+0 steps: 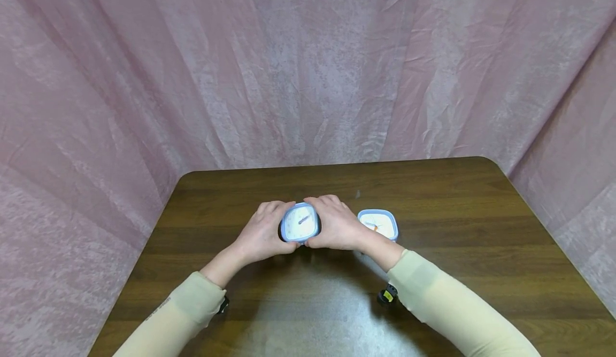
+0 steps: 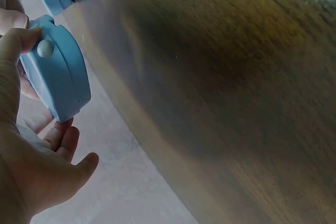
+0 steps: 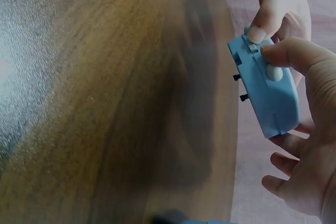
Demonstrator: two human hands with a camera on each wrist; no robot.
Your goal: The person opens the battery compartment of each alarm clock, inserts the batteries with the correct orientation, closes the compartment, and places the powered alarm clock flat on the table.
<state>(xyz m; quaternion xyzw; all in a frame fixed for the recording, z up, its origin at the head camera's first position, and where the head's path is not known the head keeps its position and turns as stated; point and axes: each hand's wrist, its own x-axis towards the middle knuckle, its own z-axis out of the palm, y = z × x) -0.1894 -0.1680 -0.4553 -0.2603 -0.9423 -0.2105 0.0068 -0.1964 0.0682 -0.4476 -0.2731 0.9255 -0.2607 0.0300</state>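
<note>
A small light-blue alarm clock [image 1: 300,222] with a white face is held up over the brown table, its face toward the head camera. My left hand [image 1: 263,232] grips its left side between thumb and fingers. From the other side my right hand [image 1: 335,223] grips it too, the thumb at its lower edge. In the right wrist view, two small black knobs stick out of the back of the clock [image 3: 270,90], and both thumbs touch the side with the pale buttons. A second blue clock [image 1: 380,221] with an orange hand lies just right of my right hand, partly behind that wrist.
The wood-grain table [image 1: 433,196] has rounded far corners. Pink curtains [image 1: 308,79] hang behind it and along both sides. Dark wrist-worn devices show under both sleeves, the right one [image 1: 387,294] with a yellow patch.
</note>
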